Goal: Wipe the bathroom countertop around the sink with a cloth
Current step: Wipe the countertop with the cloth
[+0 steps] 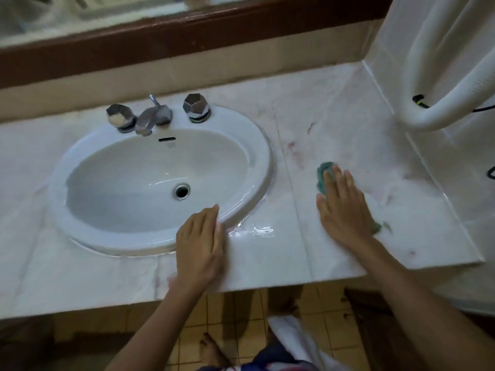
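The soft, limp cloth [322, 178] lies pinned under the flat right hand [342, 210] near the table's [267, 261] right edge, best pressed by palm; the left hand [199, 245] rests flat, empty.

Dim, cool, even light. Glare glints off the wet counter [257, 231] at five o'clock of the sink [257, 145] rim. Motion blur softens everything; the mirror frame [187, 30] bows with wide-angle distortion.
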### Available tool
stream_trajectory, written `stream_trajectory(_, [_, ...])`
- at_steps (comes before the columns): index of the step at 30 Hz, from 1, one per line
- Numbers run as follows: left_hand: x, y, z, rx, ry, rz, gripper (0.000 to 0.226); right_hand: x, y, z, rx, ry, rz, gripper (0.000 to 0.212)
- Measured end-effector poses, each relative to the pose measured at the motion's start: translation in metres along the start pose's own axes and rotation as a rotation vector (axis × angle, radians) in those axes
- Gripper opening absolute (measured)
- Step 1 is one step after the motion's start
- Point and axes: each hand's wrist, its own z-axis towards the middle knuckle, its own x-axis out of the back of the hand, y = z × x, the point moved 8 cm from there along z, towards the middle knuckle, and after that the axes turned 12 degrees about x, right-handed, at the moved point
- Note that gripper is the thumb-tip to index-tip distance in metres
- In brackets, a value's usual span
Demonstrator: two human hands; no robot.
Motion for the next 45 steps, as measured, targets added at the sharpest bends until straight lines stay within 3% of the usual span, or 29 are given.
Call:
stream_trajectory(2, [0.006, -0.016, -0.009, -0.022, 0.013, -0.025, 0.050, -0.003, -0.021, 0.005, -0.068, 0.017, -0.010, 0.068])
stream_trajectory(6, [0.021, -0.044, -0.024, -0.026, 0.040, -0.083, 0.048, -0.023, -0.111, -0.030, -0.009, 0.054, 0.012, 0.069])
stream_trajectory(12, [0.055, -0.137, -0.018, 0.252, 0.049, -0.092, 0.060, -0.068, -0.255, -0.099, 0.016, 0.044, 0.119, 0.066])
stream_trajectory(15, [0.063, -0.172, -0.013, 0.234, -0.010, 0.024, 0.061, -0.085, -0.308, -0.110, 0.113, -0.013, 0.137, 0.066])
stream_trajectory(17, [0.066, -0.176, -0.013, 0.180, 0.011, -0.001, 0.056, -0.093, -0.329, -0.117, 0.285, -0.069, 0.106, 0.063])
stream_trajectory(20, [0.064, -0.172, -0.015, 0.193, 0.083, -0.094, 0.050, -0.094, -0.313, -0.122, 0.529, -0.113, 0.002, 0.060])
stream_trajectory(22, [0.063, -0.170, -0.013, 0.240, 0.113, -0.113, 0.048, -0.084, -0.271, -0.118, 0.533, -0.097, -0.056, 0.058])
stream_trajectory(26, [0.066, -0.167, -0.010, 0.299, 0.149, -0.137, 0.043, -0.060, -0.180, -0.108, 0.384, -0.064, -0.139, 0.057])
stream_trajectory(31, [0.069, -0.166, -0.009, 0.334, 0.171, -0.141, 0.042, -0.037, -0.119, -0.068, 0.047, -0.021, -0.109, 0.065])
stream_trajectory(34, [0.067, -0.166, -0.009, 0.318, 0.175, -0.147, 0.042, -0.043, -0.151, -0.061, -0.057, 0.029, -0.051, 0.069])
stream_trajectory(38, [0.066, -0.166, -0.007, 0.322, 0.170, -0.174, 0.041, -0.064, -0.224, -0.077, -0.034, 0.088, -0.002, 0.064])
stream_trajectory(43, [0.065, -0.168, -0.005, 0.293, 0.109, -0.151, 0.044, -0.082, -0.274, -0.104, 0.024, 0.040, -0.050, 0.087])
stream_trajectory(45, [0.066, -0.169, -0.005, 0.272, 0.087, -0.122, 0.046, -0.084, -0.297, -0.111, 0.027, 0.069, -0.055, 0.076])
